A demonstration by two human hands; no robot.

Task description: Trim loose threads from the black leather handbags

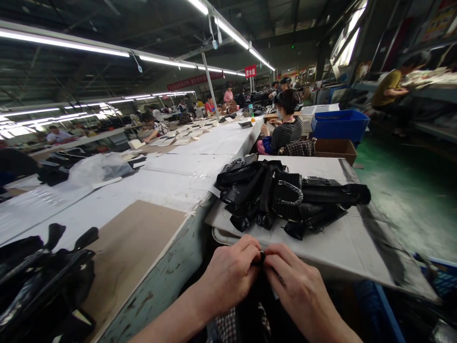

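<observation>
My left hand [237, 267] and my right hand [291, 271] meet low in the middle, just in front of the side table's edge. Both are closed, fingertips pinching a small black piece [262, 258] between them. It seems to belong to the dark item [260, 305] hanging below over my lap, whose shape is mostly hidden by my hands and shadow. Beyond my hands, a pile of black handbags [285, 190] with handles in clear wrap lies on the white side table [328, 252].
More black bag parts [39, 281] lie at the left on the long worktable [143, 186], beside a brown board [132, 238]. A co-worker in a striped top [287, 128] sits ahead. Behind that person stand a blue bin [339, 125] and a cardboard box [335, 150]. A blue crate [380, 309] is low right.
</observation>
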